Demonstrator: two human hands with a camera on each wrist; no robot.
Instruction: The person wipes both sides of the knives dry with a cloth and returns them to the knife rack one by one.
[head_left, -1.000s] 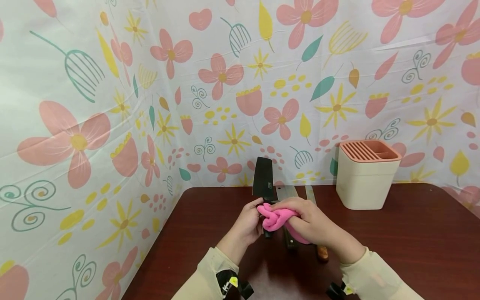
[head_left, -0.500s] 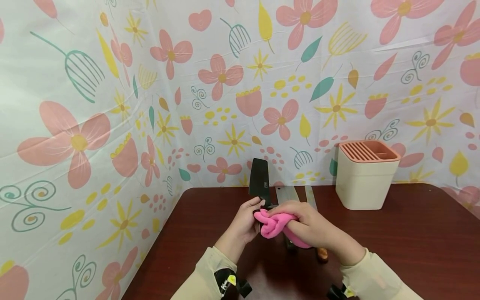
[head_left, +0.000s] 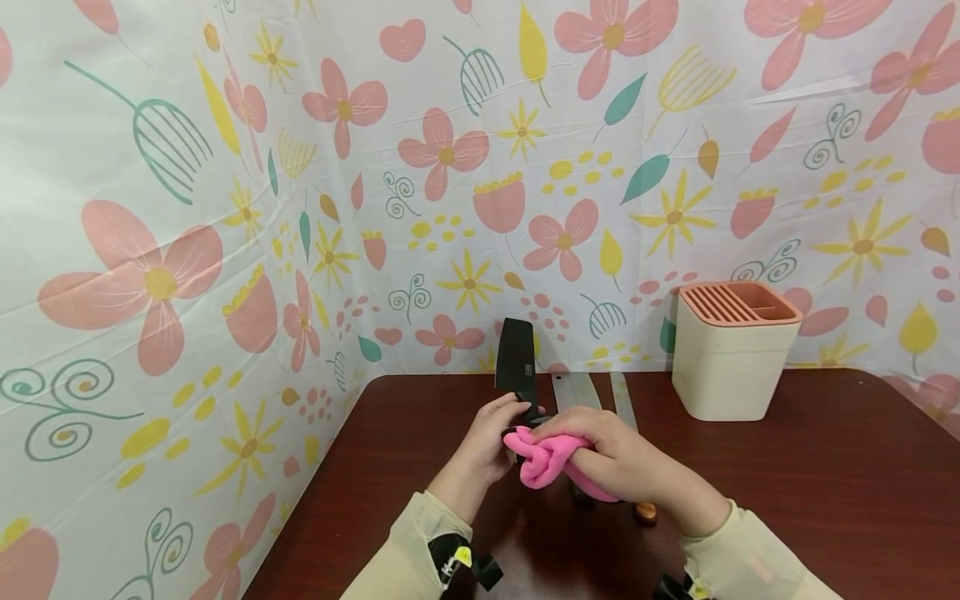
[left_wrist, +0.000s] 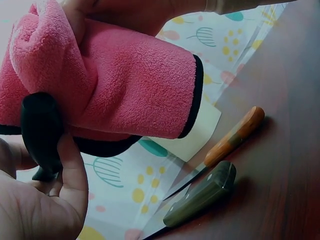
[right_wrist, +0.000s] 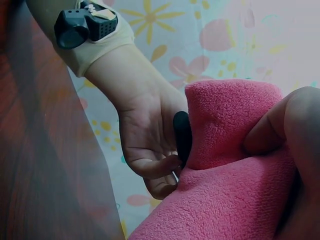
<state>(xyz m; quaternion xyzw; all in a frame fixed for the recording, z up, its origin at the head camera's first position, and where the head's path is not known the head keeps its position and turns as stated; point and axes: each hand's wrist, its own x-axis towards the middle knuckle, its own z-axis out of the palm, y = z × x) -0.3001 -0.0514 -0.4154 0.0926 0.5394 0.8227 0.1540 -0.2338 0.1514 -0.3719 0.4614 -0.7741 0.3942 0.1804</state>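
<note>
My left hand (head_left: 486, 437) holds a black cleaver (head_left: 515, 357) by its handle, blade up and away from me. In the left wrist view the thumb and fingers pinch the black handle (left_wrist: 41, 132). My right hand (head_left: 622, 454) grips a bunched pink cloth (head_left: 546, 460) with black edging, pressed up against the handle just below the blade. The right wrist view shows the cloth (right_wrist: 225, 130) covering much of the handle, with the left hand (right_wrist: 150, 125) right beside it. Part of the handle is hidden by the cloth.
Under the hands, two more knives lie on the dark red-brown table (head_left: 750, 500): one with a green handle (left_wrist: 200, 192), one with an orange-brown wooden handle (left_wrist: 237, 135). A cream knife block (head_left: 731, 367) with a slotted pink top stands back right. Flowered sheeting (head_left: 450, 208) hangs behind.
The cleaver has shifted slightly left and down, tilting a little, still in the left hand. The right hand and cloth have slid a little down and toward me along the handle.
</note>
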